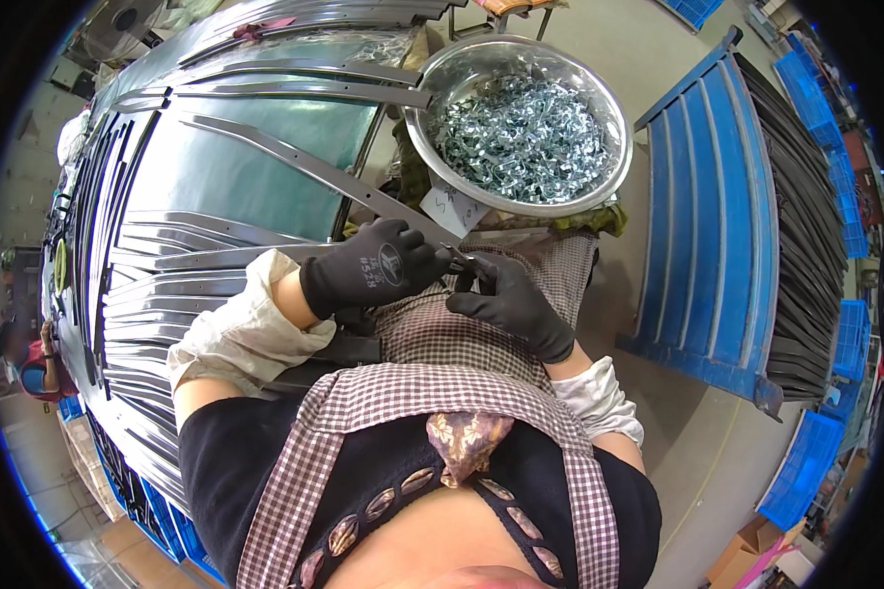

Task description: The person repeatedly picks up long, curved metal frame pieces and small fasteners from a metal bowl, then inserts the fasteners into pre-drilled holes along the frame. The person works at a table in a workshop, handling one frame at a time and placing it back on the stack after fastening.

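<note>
My left hand, in a black work glove, is closed in front of my lap. A long dark strip runs in from the left behind its wrist, and a narrow dark end shows past its fingers. My right hand, gloved too, pinches at that end with thumb and fingers; any small piece in the pinch is too hidden to name. Just beyond the left hand, another holed strip slants down from the workbench toward my hands. Past both hands stands a steel bowl heaped with small shiny metal clips.
The green-topped workbench on my left carries many long strips. At my right a blue metal rack holds a stack of dark strips. Blue crates line the far right. A person in red is at the left edge.
</note>
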A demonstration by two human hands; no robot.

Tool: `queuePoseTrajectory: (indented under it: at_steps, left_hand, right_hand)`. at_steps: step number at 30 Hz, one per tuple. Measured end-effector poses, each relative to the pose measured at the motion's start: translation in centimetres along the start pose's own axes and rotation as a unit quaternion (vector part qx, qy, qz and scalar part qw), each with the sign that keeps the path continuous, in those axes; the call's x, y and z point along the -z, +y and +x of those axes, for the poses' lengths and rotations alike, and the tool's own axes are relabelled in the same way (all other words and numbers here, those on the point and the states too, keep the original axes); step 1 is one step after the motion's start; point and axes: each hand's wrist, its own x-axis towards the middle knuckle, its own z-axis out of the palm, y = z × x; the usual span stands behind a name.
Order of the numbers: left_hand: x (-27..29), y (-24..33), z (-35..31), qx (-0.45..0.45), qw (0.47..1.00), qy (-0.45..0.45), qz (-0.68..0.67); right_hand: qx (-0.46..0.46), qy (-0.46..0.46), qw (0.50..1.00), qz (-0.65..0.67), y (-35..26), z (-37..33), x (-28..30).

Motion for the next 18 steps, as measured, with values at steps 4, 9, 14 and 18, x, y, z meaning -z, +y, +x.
queuePoseTrajectory:
  at_steps: [4, 9, 14, 18]
  left_hand:
    - [0.0, 0.1, 0.6, -0.01, 0.999, -0.039, 0.027]
    - [-0.9, -4.4, 0.2, 0.008, 0.988, -0.046, -0.149]
    - [-2.9, -6.6, -1.6, 0.114, 0.957, -0.055, -0.261]
    - [-4.2, -7.0, -0.9, 0.117, 0.967, -0.025, -0.225]
  right_hand:
    - [-0.013, 0.03, 0.996, -0.085, 0.0, 0.0, 0.2]
    - [0.034, 0.078, 0.987, -0.139, 2.1, 0.0, 1.1]
    - [0.092, 0.106, 0.926, -0.352, 4.6, 0.3, 2.6]
    - [0.1, 0.134, 0.89, -0.423, 5.2, 1.6, 3.6]
